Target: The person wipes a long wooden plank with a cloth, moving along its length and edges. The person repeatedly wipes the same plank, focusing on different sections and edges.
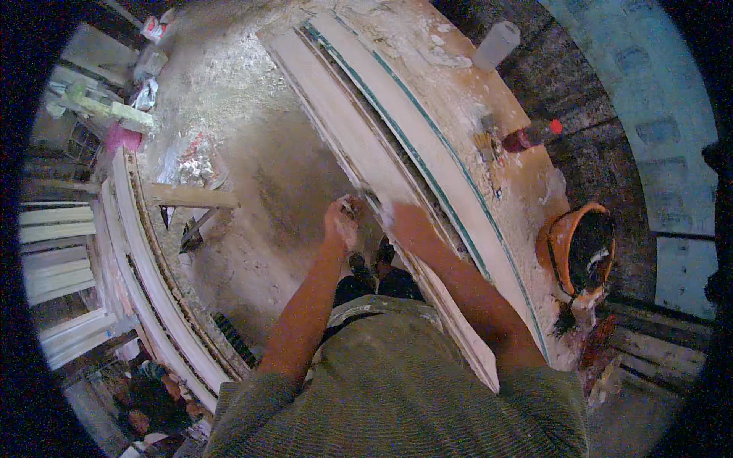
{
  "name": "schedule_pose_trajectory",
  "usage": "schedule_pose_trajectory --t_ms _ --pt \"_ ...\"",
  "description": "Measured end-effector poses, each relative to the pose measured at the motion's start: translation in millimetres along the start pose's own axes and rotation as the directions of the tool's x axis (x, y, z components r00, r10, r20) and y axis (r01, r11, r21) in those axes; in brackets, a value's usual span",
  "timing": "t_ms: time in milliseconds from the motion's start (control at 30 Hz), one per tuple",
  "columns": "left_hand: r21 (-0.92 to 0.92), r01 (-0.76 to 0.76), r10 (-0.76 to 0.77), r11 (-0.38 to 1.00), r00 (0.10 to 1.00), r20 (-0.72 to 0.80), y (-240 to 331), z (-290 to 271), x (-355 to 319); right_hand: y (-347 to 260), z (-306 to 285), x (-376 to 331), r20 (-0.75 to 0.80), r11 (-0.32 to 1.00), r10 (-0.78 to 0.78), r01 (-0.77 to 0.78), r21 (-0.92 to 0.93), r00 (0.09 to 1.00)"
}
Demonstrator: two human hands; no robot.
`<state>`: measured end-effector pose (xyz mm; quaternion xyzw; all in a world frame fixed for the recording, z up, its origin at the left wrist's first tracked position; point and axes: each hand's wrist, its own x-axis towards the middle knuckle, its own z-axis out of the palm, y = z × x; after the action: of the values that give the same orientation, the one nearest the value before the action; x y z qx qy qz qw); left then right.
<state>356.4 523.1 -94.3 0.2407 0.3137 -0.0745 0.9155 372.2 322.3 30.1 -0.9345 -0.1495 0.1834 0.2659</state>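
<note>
A long pale board (336,114) lies lengthwise along the near edge of a dusty bench. My left hand (343,221) is just off the board's near edge, its fingers curled closed. What they hold, if anything, is too small to make out. My right hand (398,220) rests at the same edge, powdered white. Its fingers are partly hidden and blurred, so their grip does not show. Beside this board, across a dark gap, runs a second pale board (427,145) with green edges.
A brush (482,143), a red-capped bottle (532,137) and a whitish plastic container (498,46) stand or lie along the bench's far side. An orange bucket (561,248) sits to the right. Long white mouldings (145,282) rest at the left, near a wooden bar (191,196).
</note>
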Motion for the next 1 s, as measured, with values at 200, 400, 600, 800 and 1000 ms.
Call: schedule_pose_trajectory --t_ms 200,400,600,800,1000 --pt "0.161 -0.024 0.026 0.987 1.0 -0.012 3 16 -12 42 0 -175 0.228 0.971 0.224 -0.197 -0.136 0.948" --pt "0.067 0.124 -0.12 0.99 0.99 -0.069 21 18 3 22 -6 -56 0.122 0.995 0.067 -0.057 -0.085 0.99" --pt "0.042 0.158 -0.157 0.986 0.987 -0.034 50 13 34 -72 -4 223 -0.189 0.991 -0.073 0.049 -0.127 0.979" --pt "0.111 0.124 -0.129 0.986 0.991 0.037 112 3 89 -88 17 149 -0.18 0.989 0.137 -0.146 -0.036 0.974" --pt "0.041 0.056 -0.06 0.998 0.992 0.111 158 21 118 -75 10 -49 0.041 0.511 0.698 -0.537 0.671 0.715"
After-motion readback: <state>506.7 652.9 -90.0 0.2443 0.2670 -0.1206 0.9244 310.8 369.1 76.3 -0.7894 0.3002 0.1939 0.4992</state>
